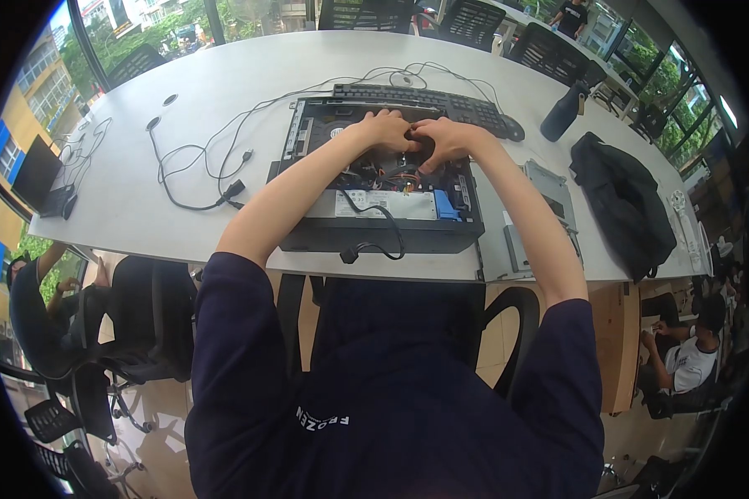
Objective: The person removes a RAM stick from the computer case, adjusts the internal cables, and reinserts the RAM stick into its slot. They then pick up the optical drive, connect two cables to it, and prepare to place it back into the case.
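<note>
An opened desktop computer case [379, 233] lies flat before me, its inside exposed. Both my hands reach into its middle, close together. My left hand [383, 131] has bent fingers over the far inner part. Beside it, the thumb and fingers of my right hand [443, 138] curl around a dark area; whatever either hand grips is hidden. Below them run bundled coloured wires [399, 178]. Nearer to me are a metal unit with a white label [374, 205] and a blue plastic latch [447, 205]. A black cable [391, 224] with a connector hangs over the front.
Behind the case lies a black keyboard [466, 110] with a mouse [512, 128]. Cables [204, 158] spread left. A metal side panel [549, 195], dark bottle [562, 112] and black bag [622, 200] are on the right. A laptop [46, 187] stands far left; people sit at both sides.
</note>
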